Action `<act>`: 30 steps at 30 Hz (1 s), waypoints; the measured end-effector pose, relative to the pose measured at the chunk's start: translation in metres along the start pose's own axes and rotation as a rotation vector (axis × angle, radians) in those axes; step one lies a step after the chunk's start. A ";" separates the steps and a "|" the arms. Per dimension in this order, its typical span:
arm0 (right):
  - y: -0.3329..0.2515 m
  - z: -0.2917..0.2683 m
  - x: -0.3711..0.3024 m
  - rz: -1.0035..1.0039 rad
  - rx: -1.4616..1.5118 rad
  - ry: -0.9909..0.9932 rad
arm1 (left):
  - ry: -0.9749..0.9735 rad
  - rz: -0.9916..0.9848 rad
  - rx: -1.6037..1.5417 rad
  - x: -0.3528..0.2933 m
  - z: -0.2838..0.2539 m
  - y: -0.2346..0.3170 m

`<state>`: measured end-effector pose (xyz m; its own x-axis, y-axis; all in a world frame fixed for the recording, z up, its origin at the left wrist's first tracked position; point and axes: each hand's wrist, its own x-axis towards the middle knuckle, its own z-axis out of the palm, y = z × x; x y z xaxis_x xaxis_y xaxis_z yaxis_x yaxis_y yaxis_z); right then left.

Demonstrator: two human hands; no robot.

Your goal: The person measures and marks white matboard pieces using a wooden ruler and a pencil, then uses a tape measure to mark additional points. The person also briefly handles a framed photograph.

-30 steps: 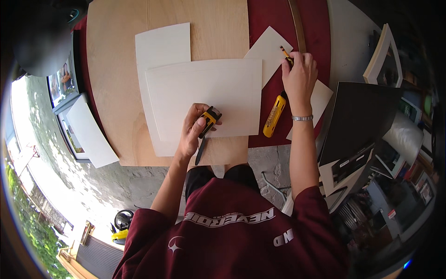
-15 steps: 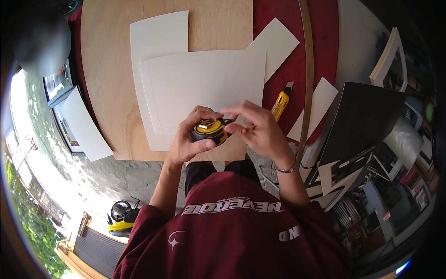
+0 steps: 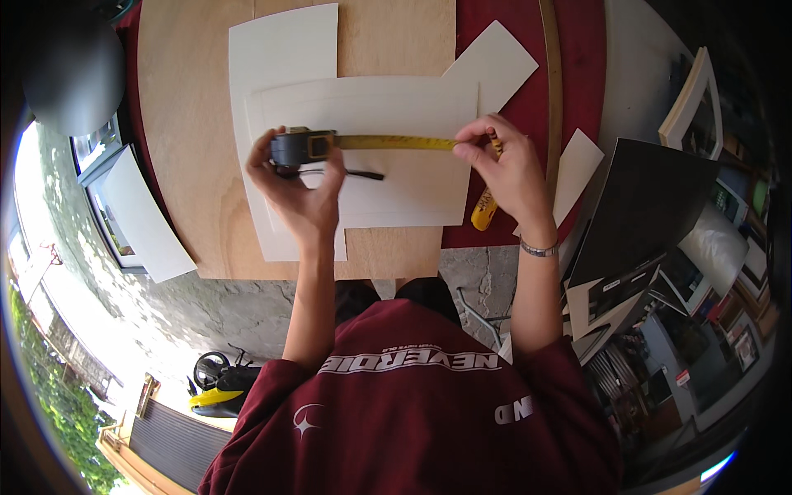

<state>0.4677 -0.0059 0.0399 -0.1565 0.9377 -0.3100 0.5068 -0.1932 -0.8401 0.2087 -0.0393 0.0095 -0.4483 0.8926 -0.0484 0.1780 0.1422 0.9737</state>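
My left hand (image 3: 307,206) is wrapped round the case of a tape measure (image 3: 301,148), its dark strap hanging below. A yellow blade (image 3: 392,143) runs out of the case to the right. My right hand (image 3: 518,169) pinches the free end of that blade, and a thin striped stick (image 3: 495,139), perhaps a pencil, juts up from between its fingers. The stretched blade lies over a large white board (image 3: 404,198) with faint lines on it. Partly under my right hand, a yellow utility knife (image 3: 485,210) rests on the red cloth.
More white sheets lie behind the board, one at the upper left (image 3: 285,49) and one at the upper right (image 3: 495,62). Plywood (image 3: 186,165) covers the table's left side. A long ruler-like strip (image 3: 553,74) crosses the red cloth (image 3: 582,49). Frames and a black panel (image 3: 639,214) stand right.
The tape measure was held near my chest with both hands close together. Now it is over the board, my hands have parted, and the blade is drawn out between them.
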 end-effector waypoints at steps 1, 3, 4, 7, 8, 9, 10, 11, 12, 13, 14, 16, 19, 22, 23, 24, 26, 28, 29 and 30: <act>0.009 -0.005 0.004 -0.060 -0.141 0.105 | 0.076 0.047 0.034 0.011 -0.003 -0.012; 0.017 -0.007 0.007 -0.013 -0.273 0.174 | 0.150 0.111 0.150 0.026 -0.007 -0.027; 0.019 -0.006 0.009 0.012 -0.340 0.207 | 0.148 0.127 0.231 0.031 -0.009 -0.031; 0.023 0.008 0.015 0.036 -0.345 0.272 | 0.146 0.160 0.366 0.035 -0.005 -0.042; 0.023 0.013 0.016 0.028 -0.328 0.305 | 0.146 0.170 0.393 0.035 -0.003 -0.045; 0.020 0.018 0.016 0.051 -0.328 0.310 | 0.174 0.162 0.434 0.034 -0.003 -0.050; 0.014 0.022 0.017 0.073 -0.327 0.315 | 0.188 0.169 0.508 0.033 -0.003 -0.053; 0.010 0.025 0.017 0.095 -0.326 0.320 | 0.202 0.176 0.582 0.030 -0.003 -0.056; 0.011 0.028 0.016 0.080 -0.341 0.333 | 0.215 0.184 0.656 0.030 -0.005 -0.057; 0.014 0.030 0.014 0.065 -0.356 0.346 | 0.204 0.170 0.664 0.031 -0.007 -0.058; 0.015 0.031 0.012 0.050 -0.371 0.359 | 0.193 0.156 0.673 0.032 -0.010 -0.058; 0.015 0.030 0.010 0.016 -0.359 0.394 | 0.184 0.155 0.695 0.035 -0.014 -0.057; 0.007 0.023 0.004 -0.163 -0.206 0.562 | 0.197 0.179 0.733 0.038 -0.019 -0.057; 0.008 0.010 -0.005 -0.378 -0.051 0.591 | 0.208 0.173 0.739 0.036 -0.016 -0.054; 0.009 0.016 -0.007 -0.369 0.081 0.545 | 0.212 0.166 0.737 0.035 -0.016 -0.053; 0.007 0.025 -0.008 -0.358 0.211 0.497 | 0.215 0.160 0.735 0.034 -0.016 -0.052; 0.004 0.050 -0.014 -0.178 0.388 0.305 | 0.222 0.170 0.727 0.034 -0.016 -0.052; 0.008 0.075 -0.003 -0.317 0.397 0.277 | 0.216 0.182 0.705 0.034 -0.013 -0.053; 0.009 0.087 0.005 -0.351 0.302 0.309 | 0.206 0.188 0.686 0.034 -0.012 -0.054; 0.010 0.097 0.010 -0.385 0.212 0.333 | 0.202 0.192 0.673 0.035 -0.013 -0.055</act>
<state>0.3889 -0.0264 -0.0154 -0.0024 0.9862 0.1658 0.2785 0.1599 -0.9470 0.1717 -0.0215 -0.0428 -0.4964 0.8412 0.2146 0.7406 0.2813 0.6103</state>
